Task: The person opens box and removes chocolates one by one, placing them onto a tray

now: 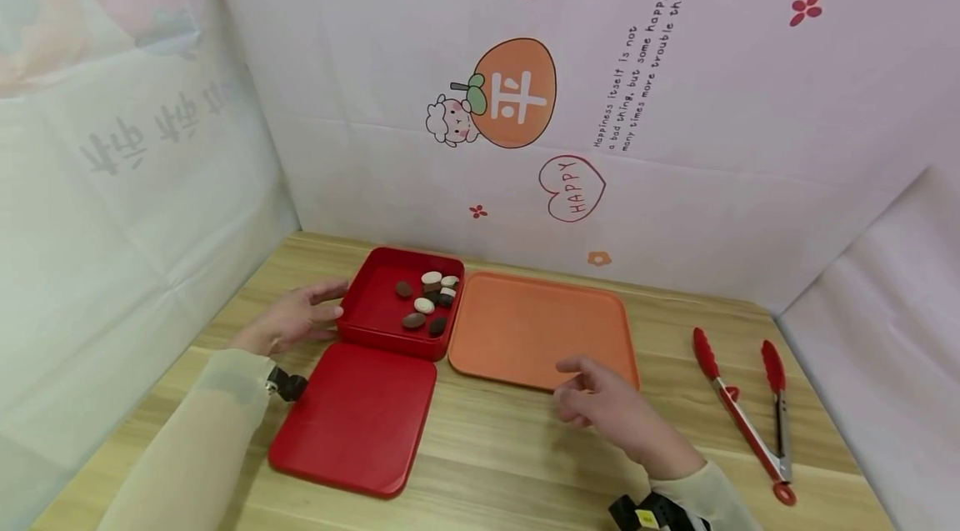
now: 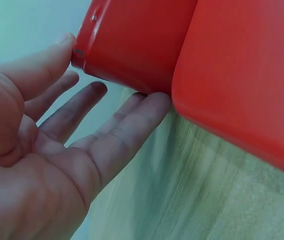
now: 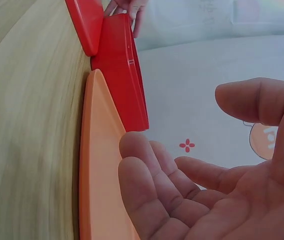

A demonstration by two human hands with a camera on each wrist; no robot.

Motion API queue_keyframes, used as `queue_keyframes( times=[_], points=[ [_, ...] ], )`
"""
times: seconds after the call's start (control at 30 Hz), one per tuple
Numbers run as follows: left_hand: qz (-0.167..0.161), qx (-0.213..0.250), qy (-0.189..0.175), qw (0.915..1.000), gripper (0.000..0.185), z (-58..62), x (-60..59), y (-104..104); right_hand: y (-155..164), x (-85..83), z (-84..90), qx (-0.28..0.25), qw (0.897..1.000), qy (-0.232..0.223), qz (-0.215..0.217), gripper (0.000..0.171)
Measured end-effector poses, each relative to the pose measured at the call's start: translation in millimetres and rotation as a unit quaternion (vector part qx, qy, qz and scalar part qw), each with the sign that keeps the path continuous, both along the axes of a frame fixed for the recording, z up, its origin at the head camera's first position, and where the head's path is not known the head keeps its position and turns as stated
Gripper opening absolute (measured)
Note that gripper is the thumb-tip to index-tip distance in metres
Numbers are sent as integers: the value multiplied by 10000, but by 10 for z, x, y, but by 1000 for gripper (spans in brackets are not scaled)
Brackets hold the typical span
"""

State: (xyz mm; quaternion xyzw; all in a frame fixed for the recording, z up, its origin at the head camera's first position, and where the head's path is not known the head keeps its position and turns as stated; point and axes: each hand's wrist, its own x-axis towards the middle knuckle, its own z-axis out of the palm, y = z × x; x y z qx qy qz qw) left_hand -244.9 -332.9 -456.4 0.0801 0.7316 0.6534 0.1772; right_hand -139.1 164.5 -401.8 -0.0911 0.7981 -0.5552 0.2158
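"HAPPY" heart (image 1: 572, 188) on backdrop (image 1: 750, 139)

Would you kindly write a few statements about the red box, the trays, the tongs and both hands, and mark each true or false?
1. The open red square box holds brown and white oval pebbles. True.
2. The left hand touches the box's side. True.
3. The right hand grips the red-tipped metal tongs. False: it holds nothing and hovers by the flat orange tray; the tongs lie apart on the wooden table.
4. The red lid covers the box. False: it lies on the table in front of the box.
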Motion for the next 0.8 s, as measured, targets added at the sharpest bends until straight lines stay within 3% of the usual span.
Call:
queue_keyframes(
  times=[0.43,0.63,0.8],
  points=[
    [-8,30,-656,9978,58,106,-134,-3,138,11,-55,77,9999,23,81,51],
    [176,-510,-743,9958,56,158,-229,17,247,14,-87,133,9999,-33,82,45],
    [116,-896,-813,9926,58,227,-275,18,319,29,-122,94,9999,-64,54,40]
  ],
)
